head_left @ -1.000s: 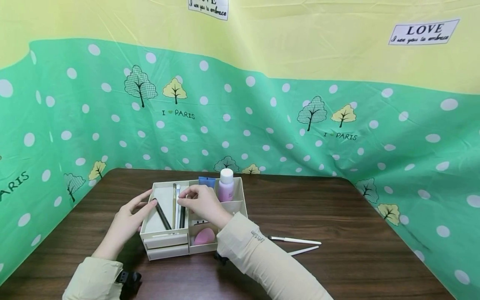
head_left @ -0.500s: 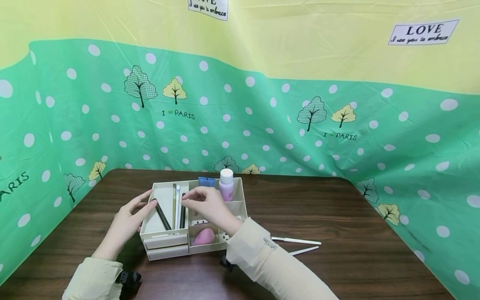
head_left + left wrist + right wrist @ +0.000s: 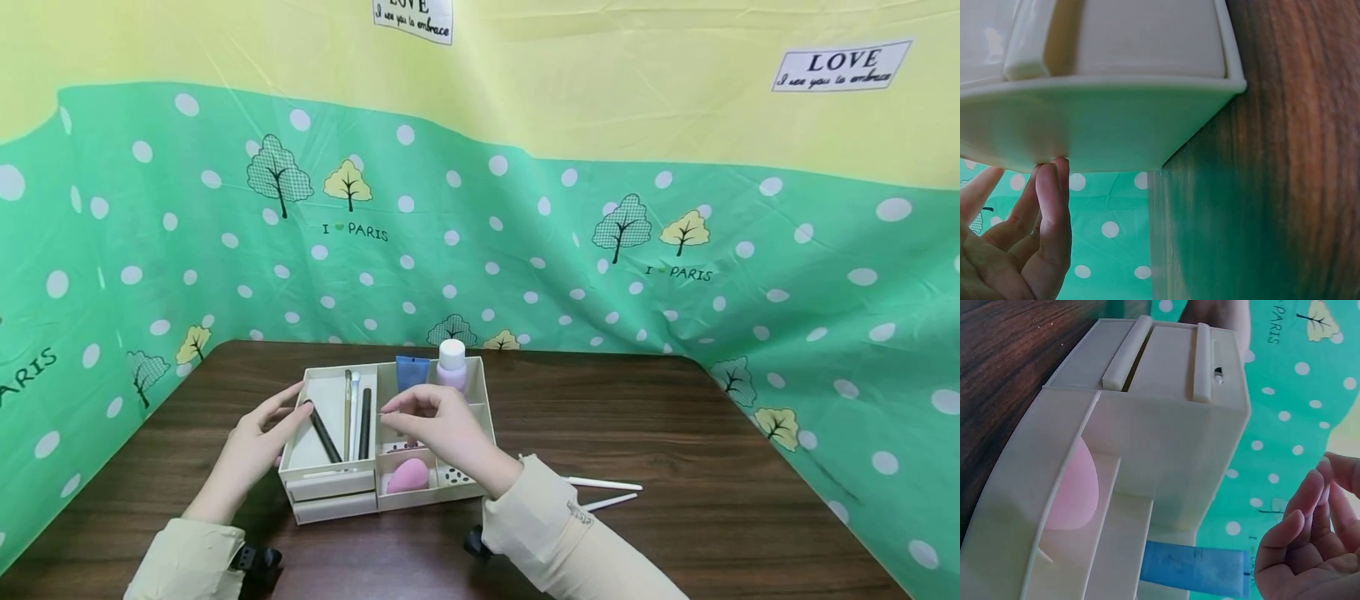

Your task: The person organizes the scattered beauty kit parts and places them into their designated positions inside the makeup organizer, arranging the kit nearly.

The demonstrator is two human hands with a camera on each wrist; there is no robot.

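A cream makeup organizer (image 3: 337, 483) stands on the table. My left hand (image 3: 251, 442) grips its left wall, thumb over the rim and other fingers against the outside; the left wrist view shows fingertips (image 3: 1054, 172) at that wall. In the left tray lie a slanted black pencil (image 3: 324, 432), a gold-brown brush (image 3: 347, 412), a white stick (image 3: 356, 417) and a second black pencil (image 3: 365, 423). My right hand (image 3: 442, 425) hovers over the middle compartments with loosely bent fingers and nothing visible between its fingertips (image 3: 1324, 464).
A blue tube (image 3: 412, 372) and a white-capped lilac bottle (image 3: 452, 362) stand in the back compartments. A pink sponge (image 3: 408, 475) and a black-spotted white item (image 3: 453, 475) sit at the front. Two white-handled brushes (image 3: 607, 483) lie on the dark wooden table (image 3: 637, 417) to the right.
My right hand has let go of the right-hand black pencil, which now lies in the tray, and has moved right and toward me. The left hand stays in place.
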